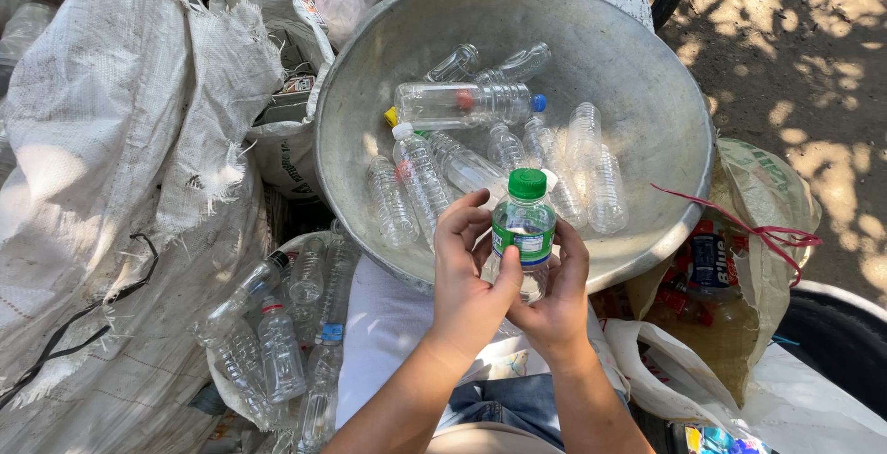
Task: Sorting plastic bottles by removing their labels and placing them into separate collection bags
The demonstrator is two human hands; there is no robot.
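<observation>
Left hand (465,283): wrapped around the left side of a small clear bottle (523,232), thumb across the front, fingers curled at the label's edge; grip pressed onto the bottle.
Right hand (557,297): cupped against the bottle's right and lower side, fingers closed on it; grip pinching the same bottle.
Small clear bottle: upright, green cap (528,182) on, green and white label band (523,241) around the middle; held between both hands just over the near rim of the metal basin.
Metal basin (647,75): wide, round, grey, tilted toward the camera; loose clear plastic bottles lying inside, most without labels.
Largest bottle in basin (462,104): on its side, blue cap at the right end.
White woven sack (120,168): at left, frayed, beside the basin.
Bottles on the ground (277,325): clear, heaped below left of the basin, near the left forearm.
Open bag (739,260): right of the basin, red string across its mouth, coloured packaging inside.
</observation>
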